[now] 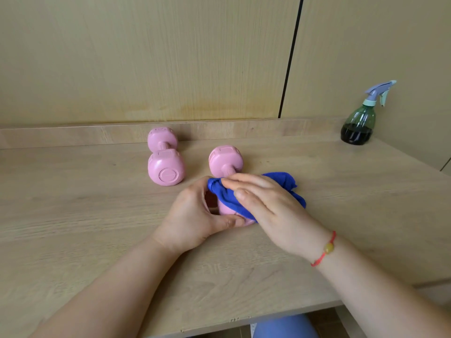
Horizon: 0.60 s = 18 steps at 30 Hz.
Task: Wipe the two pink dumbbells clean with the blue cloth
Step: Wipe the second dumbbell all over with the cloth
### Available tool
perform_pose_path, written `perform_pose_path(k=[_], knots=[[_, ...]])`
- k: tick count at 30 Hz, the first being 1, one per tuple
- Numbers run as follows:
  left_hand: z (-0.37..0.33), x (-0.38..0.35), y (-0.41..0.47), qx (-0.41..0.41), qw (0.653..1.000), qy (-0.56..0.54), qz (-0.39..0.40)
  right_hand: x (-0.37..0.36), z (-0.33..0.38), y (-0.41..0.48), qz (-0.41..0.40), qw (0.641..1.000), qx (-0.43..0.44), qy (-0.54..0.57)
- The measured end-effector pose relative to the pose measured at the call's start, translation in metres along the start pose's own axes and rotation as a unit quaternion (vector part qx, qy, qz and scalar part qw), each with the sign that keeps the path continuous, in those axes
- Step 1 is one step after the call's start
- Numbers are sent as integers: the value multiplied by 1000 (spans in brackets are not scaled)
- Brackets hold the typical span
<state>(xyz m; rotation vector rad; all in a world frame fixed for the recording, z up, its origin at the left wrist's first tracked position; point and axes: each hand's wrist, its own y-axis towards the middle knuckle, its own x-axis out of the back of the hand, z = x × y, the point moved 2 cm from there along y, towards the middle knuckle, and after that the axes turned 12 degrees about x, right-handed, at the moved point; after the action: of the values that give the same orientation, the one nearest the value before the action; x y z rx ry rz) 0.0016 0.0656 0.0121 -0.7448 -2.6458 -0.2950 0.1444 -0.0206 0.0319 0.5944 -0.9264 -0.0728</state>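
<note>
Blue cloth (pixel 225 197) covers the near head of the right dumbbell (pixel 225 161), which lies on the table (pixel 97 215) pointing away from the person. The left hand (pixel 195 215) curls round that head, thumb beneath, likely to stop it rolling. The right hand (pixel 268 206) lies flat with straight fingers, pressing the cloth down and gripping nothing, apparently mid-wipe. Just beyond, to the left, the left dumbbell (pixel 166 167) lies apart and untouched, probably next. A spray bottle (pixel 358 125) stands far right by the wall, obstructing nothing.
</note>
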Motion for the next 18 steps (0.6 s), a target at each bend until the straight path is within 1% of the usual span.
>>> perform_pose_path(k=[2, 4, 7, 9, 11, 12, 14, 16, 18], knots=[[0, 0, -2, 3, 1000, 11, -8, 1, -6, 11, 6, 997, -49, 51], [-1, 0, -2, 9, 1000, 8, -11, -2, -10, 14, -12, 995, -78, 64], [-3, 1, -3, 3, 1000, 18, -15, -10, -11, 7, -101, 992, -65, 35], [-4, 1, -3, -7, 1000, 27, -14, -13, -11, 1, -131, 989, -63, 29], [-4, 2, -3, -18, 999, 48, -8, -11, -13, -3, -145, 986, -83, 18], [-3, 3, -2, -23, 998, 59, -4, -8, -15, -6, -140, 986, -96, 3], [-3, 5, -3, -27, 996, 79, 4, -4, -19, -10, -98, 988, -117, -21], [-3, 7, -5, -28, 995, 95, 8, 0, -22, -14, -51, 990, -129, -13], [-2, 9, -5, -28, 995, 98, 10, 2, -22, -17, -27, 990, -137, -4]])
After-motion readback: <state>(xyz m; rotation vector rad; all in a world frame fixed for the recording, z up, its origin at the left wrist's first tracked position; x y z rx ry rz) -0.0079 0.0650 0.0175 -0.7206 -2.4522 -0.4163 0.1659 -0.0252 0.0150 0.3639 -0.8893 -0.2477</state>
